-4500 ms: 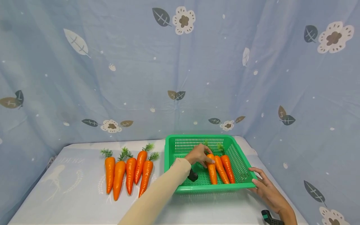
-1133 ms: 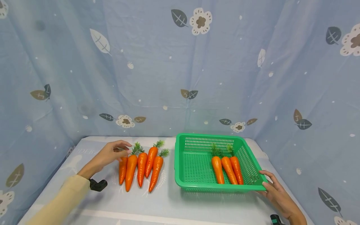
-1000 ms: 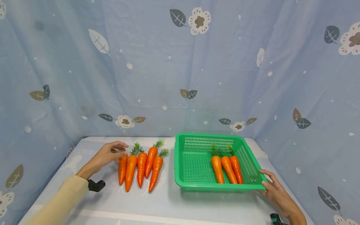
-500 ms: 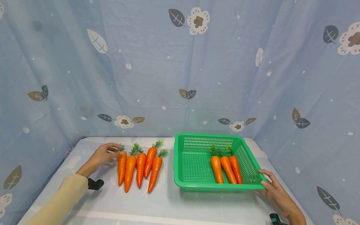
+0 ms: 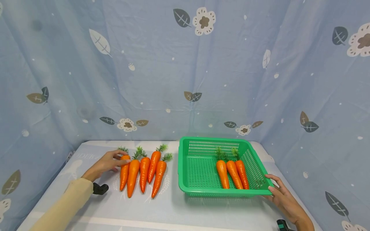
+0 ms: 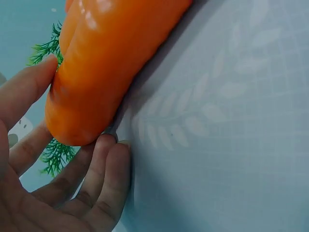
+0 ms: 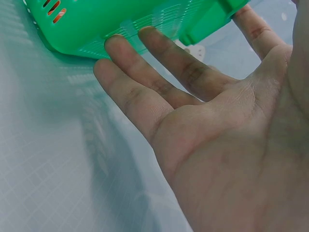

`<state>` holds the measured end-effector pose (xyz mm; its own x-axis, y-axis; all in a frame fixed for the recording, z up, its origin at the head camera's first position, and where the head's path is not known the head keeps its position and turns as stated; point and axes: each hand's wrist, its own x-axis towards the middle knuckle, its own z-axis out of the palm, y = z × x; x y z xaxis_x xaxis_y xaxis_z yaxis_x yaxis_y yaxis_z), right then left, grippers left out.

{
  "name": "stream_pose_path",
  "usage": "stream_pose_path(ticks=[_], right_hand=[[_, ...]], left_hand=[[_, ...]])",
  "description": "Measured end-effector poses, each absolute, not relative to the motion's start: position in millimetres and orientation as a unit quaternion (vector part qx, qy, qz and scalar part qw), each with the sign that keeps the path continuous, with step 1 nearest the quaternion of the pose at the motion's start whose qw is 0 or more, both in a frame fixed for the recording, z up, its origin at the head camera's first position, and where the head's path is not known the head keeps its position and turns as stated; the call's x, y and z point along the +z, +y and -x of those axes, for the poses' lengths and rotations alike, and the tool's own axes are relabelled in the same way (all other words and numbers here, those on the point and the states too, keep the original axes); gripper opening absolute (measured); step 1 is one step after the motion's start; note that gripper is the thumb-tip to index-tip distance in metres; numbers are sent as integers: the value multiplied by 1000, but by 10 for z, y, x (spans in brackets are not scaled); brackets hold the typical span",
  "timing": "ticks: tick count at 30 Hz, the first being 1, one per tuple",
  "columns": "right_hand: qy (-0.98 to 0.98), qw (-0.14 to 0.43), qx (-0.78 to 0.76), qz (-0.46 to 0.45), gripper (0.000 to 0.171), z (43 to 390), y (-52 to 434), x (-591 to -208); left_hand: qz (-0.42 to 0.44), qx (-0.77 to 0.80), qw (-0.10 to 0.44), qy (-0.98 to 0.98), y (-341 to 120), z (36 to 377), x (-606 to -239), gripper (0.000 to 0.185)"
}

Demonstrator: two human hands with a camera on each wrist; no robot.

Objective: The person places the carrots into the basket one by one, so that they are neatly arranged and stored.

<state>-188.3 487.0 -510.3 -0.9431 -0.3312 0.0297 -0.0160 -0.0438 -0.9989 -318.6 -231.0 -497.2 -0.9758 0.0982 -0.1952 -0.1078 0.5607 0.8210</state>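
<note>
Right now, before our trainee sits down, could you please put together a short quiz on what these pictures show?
1. How many carrots lie in the green basket?
2. True or false: in the head view, the right hand touches the basket at its near right corner.
3. Which of the carrots lying on the table has the left hand at its thick end?

Key:
1. Three.
2. True.
3. The leftmost carrot; in the left wrist view, digits lie on both sides of its thick end.
</note>
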Motion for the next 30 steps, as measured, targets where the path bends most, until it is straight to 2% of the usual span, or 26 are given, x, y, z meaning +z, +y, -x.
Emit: stream_pose_path(ticks=[22,30], right_hand=[[691,114,-701,132,45,1896,4852,-5066],[704,105,-691,128,46,1870,4852,-5081]], left_hand=[[20,481,86,872,-2384,3157,-4907,65],[-9,481,54,875,-2451,3130,-4838,65]])
